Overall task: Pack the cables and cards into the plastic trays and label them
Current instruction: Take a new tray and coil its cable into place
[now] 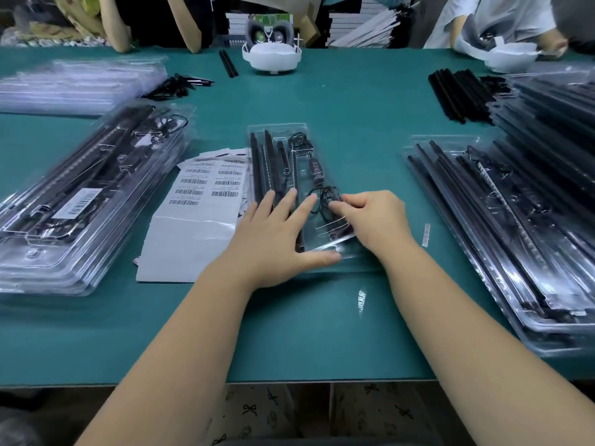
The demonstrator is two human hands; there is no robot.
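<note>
Head view: tray [280, 130] at table [354, 101] centre, loaded with black rods and cables. Left hand [277, 233] flat, fingers straight, pressing near end. Right hand [370, 217] pinching coiled cable [326, 196] into its pocket. Judged light, thin, flexible plastic; slippery. Cable springy. Best gripped by rim edges. Label sheet [209, 181] just left.

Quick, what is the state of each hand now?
Left hand: open, fingers flat on the clear tray.
Right hand: fingers curled, pinching the coiled black cable.
</note>
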